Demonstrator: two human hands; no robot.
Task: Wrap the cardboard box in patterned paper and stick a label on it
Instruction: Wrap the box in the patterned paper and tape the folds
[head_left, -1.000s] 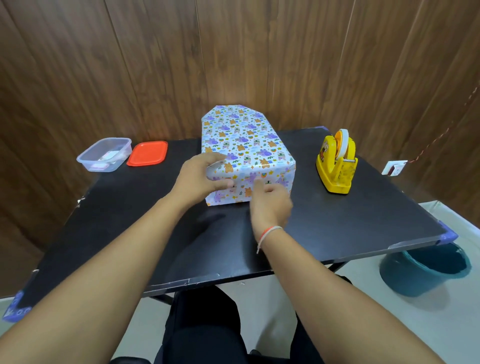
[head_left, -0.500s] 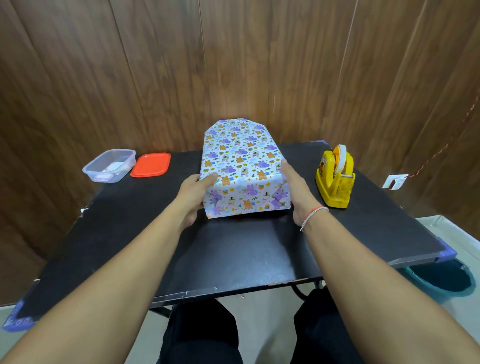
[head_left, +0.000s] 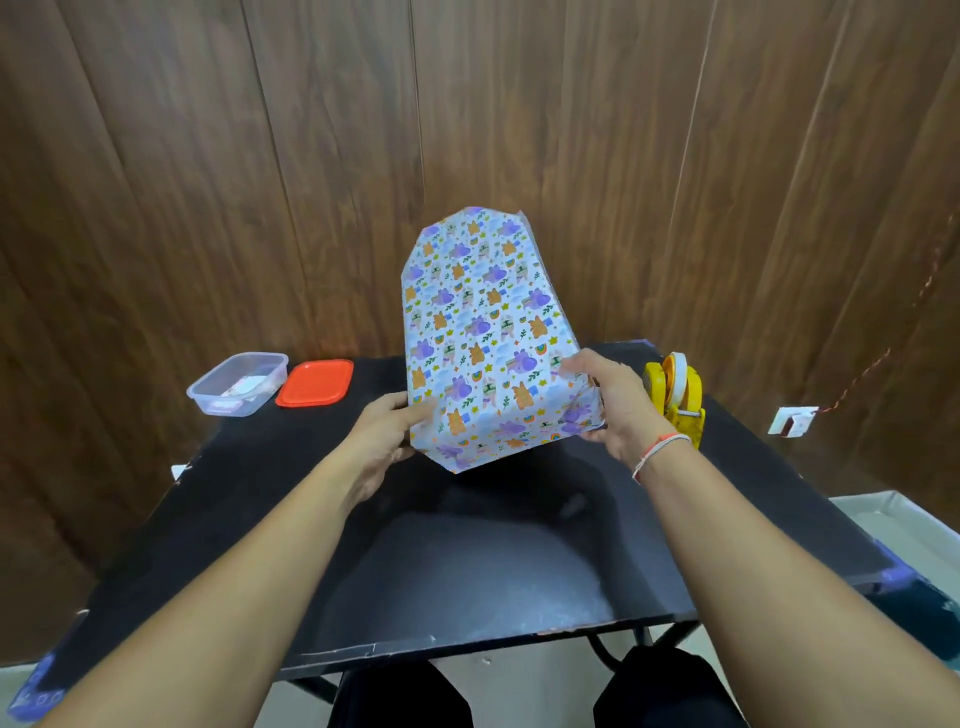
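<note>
**Cardboard box, wrapped in patterned paper, held tilted over a black desk**

Cardboard box (head_left: 483, 332) is fully covered in pale paper printed with orange bears, purple shapes and small rainbows. No writing or label can be read on it. It is lifted off the black desk (head_left: 467, 561), its long axis running away from the person, far end tipped up toward the wood-panelled wall (head_left: 208, 182), near end low just above the desk.

Left hand (head_left: 387, 434) grips the near left corner, thumb on top. Right hand (head_left: 615, 402) grips the near right edge, fingers curled onto the paper.

Bare desk lies open in front of the box, up to the near edge. A clear plastic tub (head_left: 238, 383) and its orange lid (head_left: 315, 383) sit at the far left. A yellow tape dispenser (head_left: 675, 400) stands just behind the right hand.
</note>
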